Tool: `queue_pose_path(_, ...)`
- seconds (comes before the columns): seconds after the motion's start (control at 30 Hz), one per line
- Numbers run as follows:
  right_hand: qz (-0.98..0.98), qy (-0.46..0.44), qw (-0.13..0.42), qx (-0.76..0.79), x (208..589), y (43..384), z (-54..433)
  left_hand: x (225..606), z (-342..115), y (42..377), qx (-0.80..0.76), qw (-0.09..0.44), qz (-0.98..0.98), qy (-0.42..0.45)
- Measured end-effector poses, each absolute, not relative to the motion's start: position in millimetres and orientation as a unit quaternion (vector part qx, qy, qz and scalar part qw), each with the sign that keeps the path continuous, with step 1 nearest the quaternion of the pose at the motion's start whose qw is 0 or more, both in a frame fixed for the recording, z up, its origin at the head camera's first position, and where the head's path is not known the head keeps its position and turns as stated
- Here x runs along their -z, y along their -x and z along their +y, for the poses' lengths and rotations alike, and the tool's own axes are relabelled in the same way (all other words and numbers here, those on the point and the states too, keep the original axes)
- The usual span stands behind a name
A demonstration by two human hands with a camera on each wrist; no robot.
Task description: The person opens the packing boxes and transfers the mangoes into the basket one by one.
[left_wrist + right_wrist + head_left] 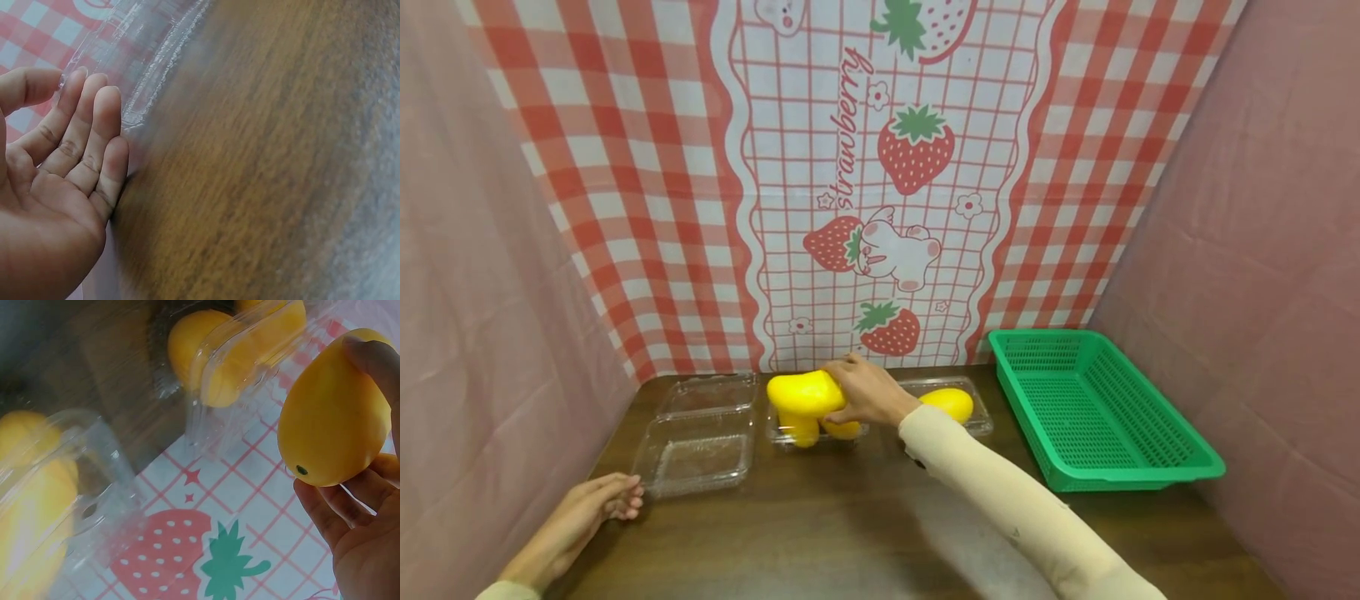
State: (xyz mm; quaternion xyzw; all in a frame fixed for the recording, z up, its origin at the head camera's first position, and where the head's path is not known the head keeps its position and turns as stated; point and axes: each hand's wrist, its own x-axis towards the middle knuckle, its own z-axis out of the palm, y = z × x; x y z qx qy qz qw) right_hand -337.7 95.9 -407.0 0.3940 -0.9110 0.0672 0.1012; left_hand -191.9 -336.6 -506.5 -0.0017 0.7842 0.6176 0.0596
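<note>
My right hand (871, 392) grips a yellow mango (334, 412), thumb on one side and fingers on the other, above the middle clear plastic box. That middle box (772, 435) has more yellow mangoes (841, 429) in it, partly hidden under the held one. At the left stands another clear plastic box (700, 454) with its lid (711, 393) folded back and no fruit inside. Its near left corner is pinched between thumb and forefinger of my left hand (591, 510); the left wrist view shows the other fingers extended beside the box edge.
Behind my right wrist, a third clear plastic box (983, 423) holds a yellow mango (951, 405). A green plastic basket (1052, 454) stands on the right of the brown table (820, 533). A checked strawberry cloth (685, 208) hangs at the back, with pink cloth on both sides.
</note>
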Motion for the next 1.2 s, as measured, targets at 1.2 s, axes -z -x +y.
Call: queue_pose_path(1.2,-0.927,-0.336,0.12,-0.114,409,331,176,510,-338,193,-0.611,0.067,0.789,0.006)
